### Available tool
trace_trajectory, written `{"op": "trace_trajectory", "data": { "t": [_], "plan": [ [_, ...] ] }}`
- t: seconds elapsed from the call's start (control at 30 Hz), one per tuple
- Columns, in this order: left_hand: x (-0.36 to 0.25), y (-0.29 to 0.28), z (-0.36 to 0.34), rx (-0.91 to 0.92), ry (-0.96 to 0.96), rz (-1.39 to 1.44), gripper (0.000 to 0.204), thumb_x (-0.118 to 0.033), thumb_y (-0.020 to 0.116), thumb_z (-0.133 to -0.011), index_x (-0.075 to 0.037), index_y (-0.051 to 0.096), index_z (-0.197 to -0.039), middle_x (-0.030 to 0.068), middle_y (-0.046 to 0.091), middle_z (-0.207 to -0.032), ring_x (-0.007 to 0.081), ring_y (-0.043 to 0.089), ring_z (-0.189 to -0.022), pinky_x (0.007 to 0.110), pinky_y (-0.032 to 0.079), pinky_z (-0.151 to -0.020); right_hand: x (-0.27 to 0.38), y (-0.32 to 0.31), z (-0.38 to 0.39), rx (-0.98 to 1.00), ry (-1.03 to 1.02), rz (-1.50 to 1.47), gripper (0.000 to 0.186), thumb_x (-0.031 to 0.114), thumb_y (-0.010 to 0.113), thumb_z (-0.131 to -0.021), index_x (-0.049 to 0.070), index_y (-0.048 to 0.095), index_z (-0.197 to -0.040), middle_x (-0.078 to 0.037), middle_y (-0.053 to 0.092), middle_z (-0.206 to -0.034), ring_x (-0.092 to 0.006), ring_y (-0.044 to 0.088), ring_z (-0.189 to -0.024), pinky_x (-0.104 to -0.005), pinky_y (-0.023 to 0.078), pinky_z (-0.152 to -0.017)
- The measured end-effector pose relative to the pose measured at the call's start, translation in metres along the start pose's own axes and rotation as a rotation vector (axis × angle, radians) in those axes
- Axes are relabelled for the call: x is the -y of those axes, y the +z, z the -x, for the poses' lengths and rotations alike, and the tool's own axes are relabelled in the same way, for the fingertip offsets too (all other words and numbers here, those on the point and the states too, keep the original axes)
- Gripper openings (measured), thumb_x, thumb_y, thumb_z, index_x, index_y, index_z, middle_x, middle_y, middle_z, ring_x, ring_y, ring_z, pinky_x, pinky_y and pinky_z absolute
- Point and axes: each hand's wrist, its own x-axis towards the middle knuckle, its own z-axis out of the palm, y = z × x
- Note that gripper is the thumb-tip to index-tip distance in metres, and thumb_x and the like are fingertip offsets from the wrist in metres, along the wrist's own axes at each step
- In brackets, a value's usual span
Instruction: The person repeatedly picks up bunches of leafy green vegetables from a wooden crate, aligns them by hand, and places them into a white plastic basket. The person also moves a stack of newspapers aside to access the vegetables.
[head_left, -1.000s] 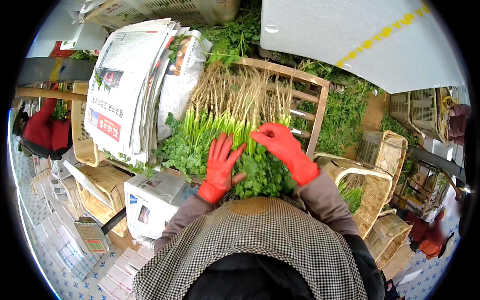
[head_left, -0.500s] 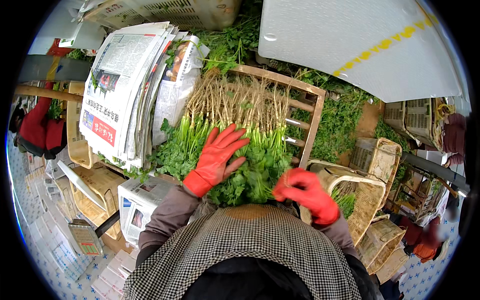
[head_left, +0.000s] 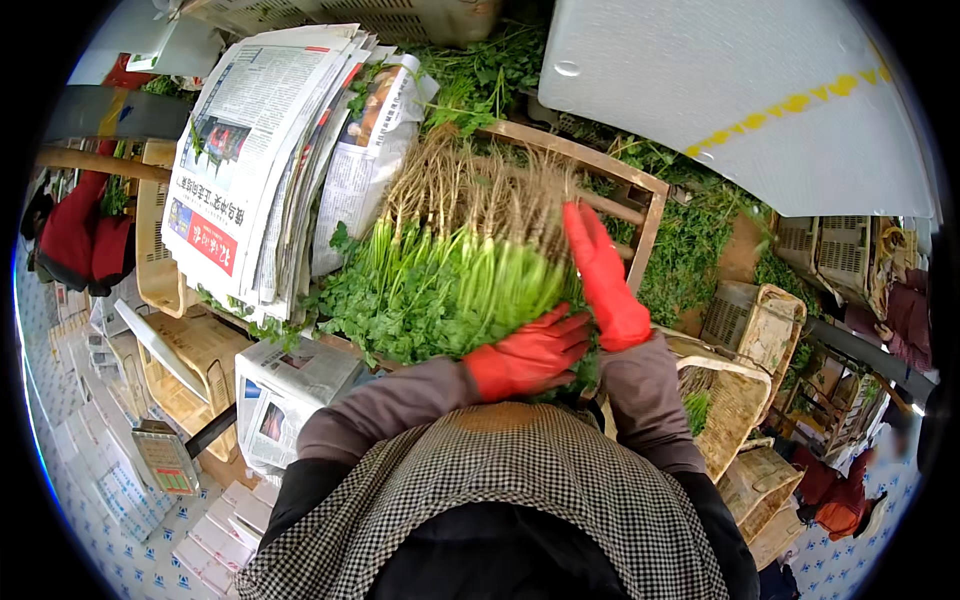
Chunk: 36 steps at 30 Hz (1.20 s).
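**Left hand [head_left: 530, 355] and right hand [head_left: 603, 280] gather at the right end of the rooted greens [head_left: 440, 280]**

A moment ago the left hand lay spread over the greens' stems; now it's down across their leafy end, fingers pointing right. The right hand, curled beside their lower right corner before, has gone up straight-fingered along their right edge. The stems there, sharp earlier, now blur.
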Motion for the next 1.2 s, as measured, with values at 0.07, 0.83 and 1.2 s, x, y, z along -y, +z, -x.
{"op": "trace_trajectory", "data": {
  "t": [0.07, 0.83, 1.2],
  "plan": [
    [-0.002, 0.023, -0.02, -0.189, 0.011, 0.253, 0.049, -0.031, 0.064, -0.087, -0.006, 0.057, -0.129, 0.0155, 0.052, -0.137, 0.0302, 0.046, -0.131, 0.046, 0.033, -0.113, 0.01, 0.021, -0.004, 0.044, -0.192, 0.389, 0.082, 0.046, 0.071, -0.083, -0.003, 0.042, -0.143, -0.022, 0.054, -0.137, -0.0352, 0.051, -0.128, -0.0354, 0.04, -0.105],
    [0.066, -0.041, 0.025, -0.552, -0.913, 0.332, 0.071, -0.027, 0.066, -0.09, 0.003, 0.033, -0.145, 0.0263, 0.053, -0.129, 0.0426, 0.052, -0.118, 0.042, 0.042, -0.104, 0.04, 0.005, -0.036, 0.629, 0.078, -0.176, 0.058, 0.011, 0.072, -0.087, 0.0, 0.047, -0.139, -0.01, 0.058, -0.131, -0.0185, 0.055, -0.118, -0.0324, 0.043, -0.101],
    [0.09, -0.099, 0.084, -0.162, -0.683, 1.256, 0.091, -0.038, 0.083, -0.077, 0.008, 0.038, -0.141, 0.0214, 0.052, -0.137, 0.0282, 0.054, -0.122, 0.036, 0.043, -0.104, 0.031, -0.032, 0.009, 0.581, 0.087, -0.167, 0.048, 0.011, 0.078, -0.078, 0.004, 0.058, -0.122, -0.003, 0.063, -0.11, -0.017, 0.056, -0.117, -0.0314, 0.044, -0.092]
  ]
}}
